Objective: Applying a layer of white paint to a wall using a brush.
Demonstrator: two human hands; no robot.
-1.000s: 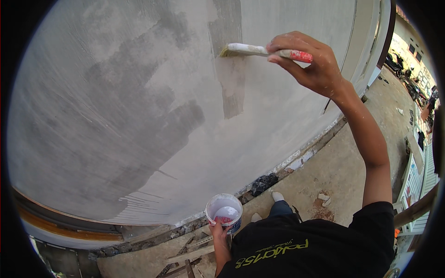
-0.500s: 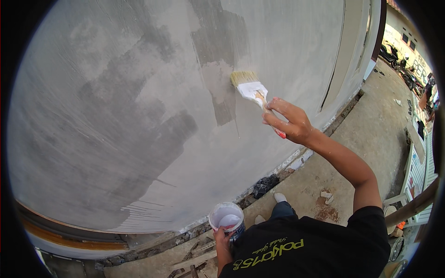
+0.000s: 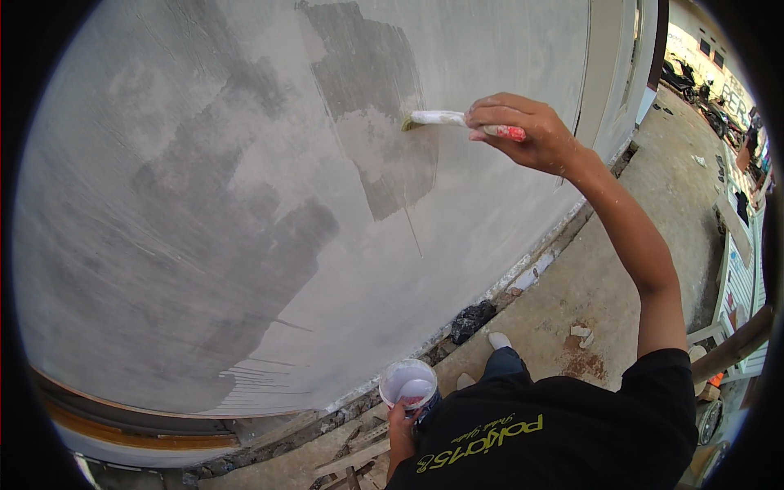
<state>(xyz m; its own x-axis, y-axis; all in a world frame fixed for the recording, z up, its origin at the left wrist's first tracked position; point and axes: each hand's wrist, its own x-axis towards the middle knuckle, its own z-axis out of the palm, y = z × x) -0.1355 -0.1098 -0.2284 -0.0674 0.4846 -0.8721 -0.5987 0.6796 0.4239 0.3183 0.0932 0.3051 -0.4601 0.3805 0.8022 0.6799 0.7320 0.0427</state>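
Observation:
A wide paintbrush (image 3: 443, 118) with a pale handle and a red end is gripped in my right hand (image 3: 541, 137). Its bristles meet the grey plastered wall (image 3: 482, 220), beside a darker, wet-looking patch (image 3: 400, 180) from which a thin drip runs down. Low in front of me, my left hand (image 3: 400, 422) has its fingers closed on the edge of a paint bucket (image 3: 395, 377). Whitish liquid shows inside the bucket. A larger dark patch (image 3: 278, 261) spreads over the wall to the left.
A narrow rubble-filled gap runs along the wall's foot, with a dark lump (image 3: 472, 322) in it. Timber scraps (image 3: 359, 459) lie beside the bucket. Concrete floor (image 3: 645, 212) stretches to the right, with debris (image 3: 581, 333) on it. Slatted panels (image 3: 733, 286) and a pole (image 3: 739, 347) stand farther right.
My right hand has risen and moved slightly right, turning the brush edge-on with its handle nearly level. The dark patch beside the bristles has widened to the right, and its drip is longer.

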